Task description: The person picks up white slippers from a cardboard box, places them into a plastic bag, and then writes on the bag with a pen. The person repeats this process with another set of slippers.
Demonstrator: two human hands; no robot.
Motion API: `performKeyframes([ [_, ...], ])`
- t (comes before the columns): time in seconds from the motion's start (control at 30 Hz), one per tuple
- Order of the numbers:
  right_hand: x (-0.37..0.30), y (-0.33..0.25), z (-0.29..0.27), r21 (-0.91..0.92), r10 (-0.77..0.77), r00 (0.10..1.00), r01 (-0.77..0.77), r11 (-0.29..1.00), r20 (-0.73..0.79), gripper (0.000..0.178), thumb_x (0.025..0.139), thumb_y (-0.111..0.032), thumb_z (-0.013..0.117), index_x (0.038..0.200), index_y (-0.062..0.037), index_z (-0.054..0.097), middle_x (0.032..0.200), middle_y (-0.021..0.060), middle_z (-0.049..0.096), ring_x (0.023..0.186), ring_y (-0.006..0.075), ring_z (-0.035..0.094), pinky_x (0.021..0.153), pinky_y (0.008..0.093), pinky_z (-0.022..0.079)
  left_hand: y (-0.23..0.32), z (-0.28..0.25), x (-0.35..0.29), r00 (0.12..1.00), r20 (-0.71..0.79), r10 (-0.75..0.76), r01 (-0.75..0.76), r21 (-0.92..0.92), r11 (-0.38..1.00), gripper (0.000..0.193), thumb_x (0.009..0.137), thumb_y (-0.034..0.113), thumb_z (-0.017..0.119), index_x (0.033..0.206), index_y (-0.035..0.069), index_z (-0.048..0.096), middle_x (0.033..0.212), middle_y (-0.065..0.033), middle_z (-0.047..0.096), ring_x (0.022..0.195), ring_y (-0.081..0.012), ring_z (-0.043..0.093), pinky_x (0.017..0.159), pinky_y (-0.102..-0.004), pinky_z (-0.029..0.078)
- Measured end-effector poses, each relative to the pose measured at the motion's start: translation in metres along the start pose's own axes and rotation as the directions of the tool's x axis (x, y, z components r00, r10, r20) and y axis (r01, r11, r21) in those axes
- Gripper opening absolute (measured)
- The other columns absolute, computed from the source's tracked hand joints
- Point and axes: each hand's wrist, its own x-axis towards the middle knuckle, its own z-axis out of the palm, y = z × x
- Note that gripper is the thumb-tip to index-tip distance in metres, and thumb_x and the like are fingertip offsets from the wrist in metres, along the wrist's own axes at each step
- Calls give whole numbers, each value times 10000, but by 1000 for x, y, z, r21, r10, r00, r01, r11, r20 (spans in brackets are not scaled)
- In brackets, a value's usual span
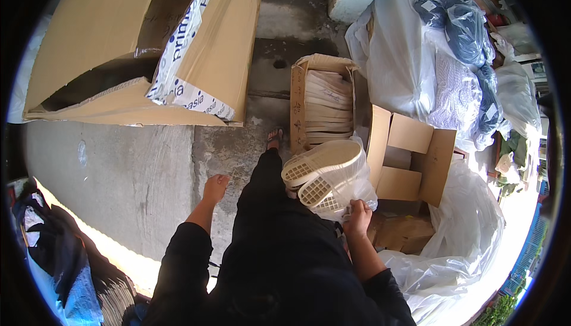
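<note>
My right hand (358,216) is closed on the gathered edge of a clear plastic bag (363,174). Inside the bag lie cream-coloured shoe soles (324,162) with a grid pattern at the heels, held in front of my right leg. My left hand (216,188) hangs out to the left above the concrete, its fingers curled in and nothing visible in them. Just beyond the bag stands an open carton (298,109) packed with a row of pale, flat, stacked pieces (329,106).
To the right is a carton with raised flaps (410,132), beside crumpled plastic sheeting (452,266). Wrapped bundles (467,31) are piled at the far right. A big taped carton (220,46) stands far left on the concrete floor (137,177). Dark and blue cloth (65,266) lies near left.
</note>
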Motion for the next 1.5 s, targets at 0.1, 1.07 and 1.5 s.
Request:
performKeyframes([
  [0.1, -12, 18, -23, 76, 26, 993, -17, 997, -119, 81, 782, -61, 580, 707, -43, 556, 668, 36, 542, 521, 149, 512, 476, 299, 419, -45, 3, -56, 998, -52, 20, -13, 127, 992, 431, 869, 419, 597, 988, 13, 678, 936, -170, 696, 914, -313, 658, 807, -402, 494],
  [1.07, -246, 161, -54, 66, -68, 956, 90, 994, -287, 80, 773, -94, 541, 784, -18, 565, 745, 76, 551, 647, 221, 573, 591, 378, 506, -391, -106, -217, 962, -53, -267, 260, -112, 959, 381, 881, 383, 605, 940, 12, 670, 758, -106, 680, 638, -194, 642, 660, -353, 509],
  [1.5, -266, 176, -1, -117, -154, 977, 138, 984, -146, 129, 767, -131, 585, 845, -30, 602, 808, 67, 568, 729, 198, 561, 623, 335, 478, -327, -157, -206, 986, -87, -142, 100, -376, 921, 318, 908, 290, 582, 1040, 8, 649, 819, -74, 672, 642, -152, 616, 602, -286, 502],
])
